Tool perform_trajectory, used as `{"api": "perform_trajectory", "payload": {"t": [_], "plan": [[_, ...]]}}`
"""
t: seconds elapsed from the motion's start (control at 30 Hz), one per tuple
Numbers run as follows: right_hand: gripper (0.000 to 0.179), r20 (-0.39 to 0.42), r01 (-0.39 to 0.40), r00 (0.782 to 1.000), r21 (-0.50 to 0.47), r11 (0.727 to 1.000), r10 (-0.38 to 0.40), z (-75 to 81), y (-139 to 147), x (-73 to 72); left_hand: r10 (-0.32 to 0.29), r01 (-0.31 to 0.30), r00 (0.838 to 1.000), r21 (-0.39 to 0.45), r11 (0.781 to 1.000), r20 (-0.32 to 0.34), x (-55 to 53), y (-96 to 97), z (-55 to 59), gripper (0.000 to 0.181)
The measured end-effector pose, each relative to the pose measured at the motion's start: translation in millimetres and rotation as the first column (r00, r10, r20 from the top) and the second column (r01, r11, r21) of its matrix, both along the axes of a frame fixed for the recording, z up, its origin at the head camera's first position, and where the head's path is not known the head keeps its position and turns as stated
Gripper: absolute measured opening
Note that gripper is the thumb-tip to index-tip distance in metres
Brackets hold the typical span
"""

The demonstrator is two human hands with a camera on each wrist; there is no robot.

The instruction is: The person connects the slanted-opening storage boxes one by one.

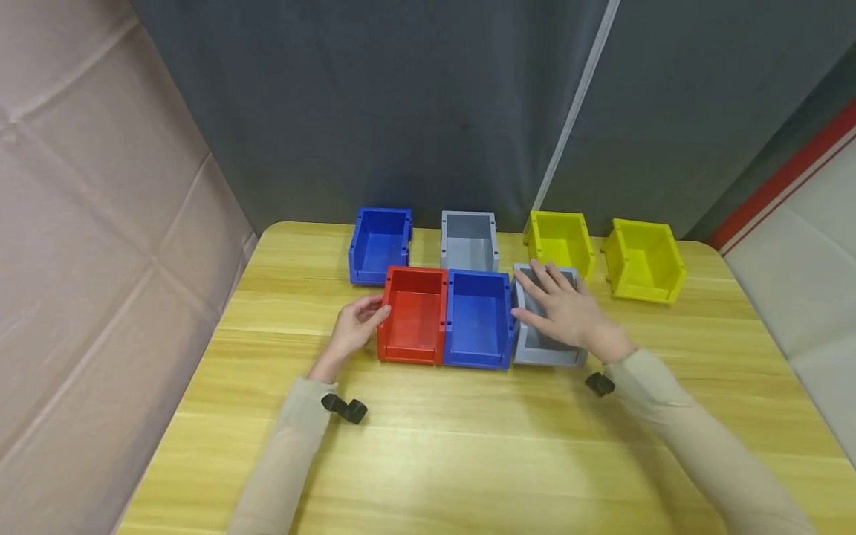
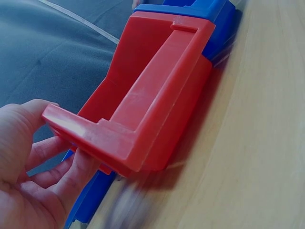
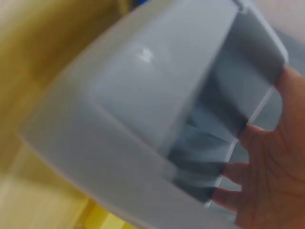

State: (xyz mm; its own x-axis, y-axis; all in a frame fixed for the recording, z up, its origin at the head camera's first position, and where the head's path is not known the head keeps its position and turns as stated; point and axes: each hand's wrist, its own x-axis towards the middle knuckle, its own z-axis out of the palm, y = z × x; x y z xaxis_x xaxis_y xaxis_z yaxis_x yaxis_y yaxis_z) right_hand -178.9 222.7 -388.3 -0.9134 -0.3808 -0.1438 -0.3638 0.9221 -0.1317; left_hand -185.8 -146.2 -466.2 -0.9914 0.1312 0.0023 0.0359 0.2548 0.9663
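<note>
My left hand (image 1: 354,327) is at the left side of a red storage bin (image 1: 413,316). In the left wrist view the thumb lies on the rim of its side wall and the fingers (image 2: 78,171) bend against the outside. A blue bin (image 1: 478,319) stands right beside the red one. To its right is a grey bin (image 1: 550,355), partly hidden under my right hand (image 1: 568,312). That hand spreads its straight fingers over the grey bin's opening, the thumb toward the left rim. In the right wrist view the fingertips are right at the grey bin's edge.
Behind this row stand another blue bin (image 1: 380,249), another grey bin (image 1: 469,241) and two yellow bins, one at the middle right (image 1: 560,238) and one farther right (image 1: 645,260). The wooden table (image 1: 435,453) ends at a dark curtain (image 1: 374,111).
</note>
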Motion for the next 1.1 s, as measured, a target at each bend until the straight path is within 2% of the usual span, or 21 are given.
{"api": "perform_trajectory", "payload": {"t": [0.33, 0.53, 0.87, 1.1], "plan": [[0.075, -0.028, 0.007, 1.000, -0.026, 1.000, -0.008, -8.7, -2, 1.1, -0.011, 0.011, 0.999, 0.015, 1.000, -0.030, 0.4, 0.5, 0.6, 0.038], [0.074, -0.059, 0.007, 0.998, -0.021, 1.000, -0.008, -11.3, -3, 0.5, 0.004, -0.004, 1.000, 0.015, 1.000, -0.014, 0.8, 0.1, 1.3, 0.038], [0.075, -0.033, 0.010, 0.999, -0.009, 1.000, -0.011, -18.5, -4, 0.8, -0.008, 0.008, 1.000, 0.005, 1.000, -0.029, 1.9, -0.4, 0.8, 0.038], [0.075, -0.044, 0.010, 0.999, -0.019, 1.000, -0.011, -26.4, -3, 1.1, -0.003, 0.003, 0.999, 0.007, 1.000, -0.038, 0.5, 0.3, 0.3, 0.037]]}}
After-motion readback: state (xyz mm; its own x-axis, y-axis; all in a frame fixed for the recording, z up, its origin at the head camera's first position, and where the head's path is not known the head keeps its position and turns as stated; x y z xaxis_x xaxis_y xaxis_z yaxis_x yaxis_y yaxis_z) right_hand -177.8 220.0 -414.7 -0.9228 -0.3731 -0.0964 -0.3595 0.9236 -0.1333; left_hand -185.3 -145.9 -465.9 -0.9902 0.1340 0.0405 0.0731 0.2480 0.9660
